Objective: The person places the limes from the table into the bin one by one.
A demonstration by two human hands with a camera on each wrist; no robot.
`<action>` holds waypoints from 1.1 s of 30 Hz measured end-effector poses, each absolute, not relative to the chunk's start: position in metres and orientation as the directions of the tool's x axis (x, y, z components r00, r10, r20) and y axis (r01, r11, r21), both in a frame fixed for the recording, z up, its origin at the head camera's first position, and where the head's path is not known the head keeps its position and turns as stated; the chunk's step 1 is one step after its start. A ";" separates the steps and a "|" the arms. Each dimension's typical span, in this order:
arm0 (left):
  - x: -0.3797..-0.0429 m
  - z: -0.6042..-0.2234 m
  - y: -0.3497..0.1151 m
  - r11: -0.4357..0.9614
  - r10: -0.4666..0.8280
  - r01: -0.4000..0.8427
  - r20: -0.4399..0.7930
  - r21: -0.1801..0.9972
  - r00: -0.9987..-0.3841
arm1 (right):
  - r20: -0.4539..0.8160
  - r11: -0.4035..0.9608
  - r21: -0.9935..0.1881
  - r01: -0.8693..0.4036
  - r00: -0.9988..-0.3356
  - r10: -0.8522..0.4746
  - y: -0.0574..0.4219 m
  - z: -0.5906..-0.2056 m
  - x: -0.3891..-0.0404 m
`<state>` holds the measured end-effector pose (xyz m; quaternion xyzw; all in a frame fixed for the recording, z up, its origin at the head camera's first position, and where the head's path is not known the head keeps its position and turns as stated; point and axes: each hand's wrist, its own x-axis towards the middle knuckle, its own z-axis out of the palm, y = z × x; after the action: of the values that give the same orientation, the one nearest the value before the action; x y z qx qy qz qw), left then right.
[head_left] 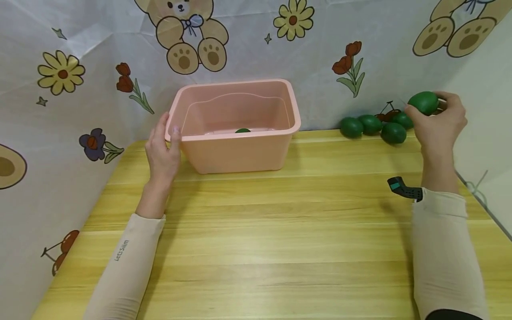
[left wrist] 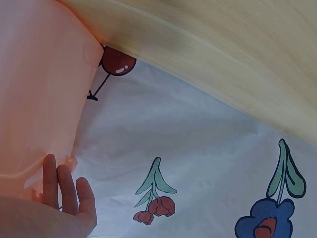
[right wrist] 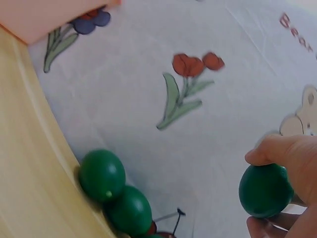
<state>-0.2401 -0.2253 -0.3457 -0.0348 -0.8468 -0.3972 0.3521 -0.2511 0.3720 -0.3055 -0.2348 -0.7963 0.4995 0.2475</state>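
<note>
My left hand (head_left: 163,153) holds the left end of a pink plastic bin (head_left: 236,153), thumb over the rim and fingers along the outer wall. In the left wrist view those fingers (left wrist: 69,193) lie against the bin's side. Just above the bin's front rim shows the top of a green lime (head_left: 242,130) inside; the rest is hidden. At the far right, my right hand (head_left: 446,120) pinches a smooth dark green lime (head_left: 425,103) between thumb and fingers, raised above the table. Below and left of it, several more limes (head_left: 351,127) sit clustered on the table.
The wooden table (head_left: 280,231) ends at the back against a white cloth (head_left: 248,58) printed with bears and flowers. This cloth also runs down the left side. A pale surface (head_left: 488,146) and a thin cord (head_left: 478,189) lie beyond the right table edge.
</note>
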 end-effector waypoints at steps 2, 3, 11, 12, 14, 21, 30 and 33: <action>-0.240 -0.346 -0.226 0.681 -0.223 0.332 0.617 0.653 -0.755 | 0.168 0.424 -0.896 0.134 -0.781 0.601 0.362 -0.304 -0.252; -0.240 -0.346 -0.227 0.680 -0.223 0.330 0.614 0.655 -0.757 | 0.179 0.447 -0.885 0.135 -0.787 0.591 0.358 -0.303 -0.253; -0.237 -0.346 -0.229 0.679 -0.225 0.327 0.610 0.657 -0.760 | 0.273 0.559 -0.827 0.059 -0.828 0.490 0.315 -0.294 -0.257; -0.237 -0.346 -0.230 0.680 -0.225 0.328 0.612 0.656 -0.758 | 0.284 0.566 -0.824 0.042 -0.833 0.475 0.310 -0.292 -0.257; -0.237 -0.345 -0.230 0.682 -0.224 0.331 0.617 0.652 -0.754 | 0.314 0.575 -0.818 -0.001 -0.838 0.446 0.299 -0.291 -0.257; -0.237 -0.346 -0.230 0.687 -0.219 0.344 0.633 0.640 -0.742 | 0.408 0.591 -0.796 -0.129 -0.836 0.368 0.262 -0.285 -0.258; -0.239 -0.345 -0.227 0.682 -0.218 0.334 0.617 0.650 -0.756 | 0.484 0.585 -0.768 -0.260 -0.834 0.264 0.217 -0.273 -0.257; -0.240 -0.344 -0.226 0.682 -0.216 0.332 0.612 0.652 -0.761 | 0.490 0.575 -0.765 -0.290 -0.841 0.229 0.200 -0.270 -0.255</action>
<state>-0.2403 -0.2259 -0.3443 -0.0340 -0.8499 -0.3974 0.3443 -0.2547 0.1996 -0.2702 0.0182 -0.8416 0.4608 0.2813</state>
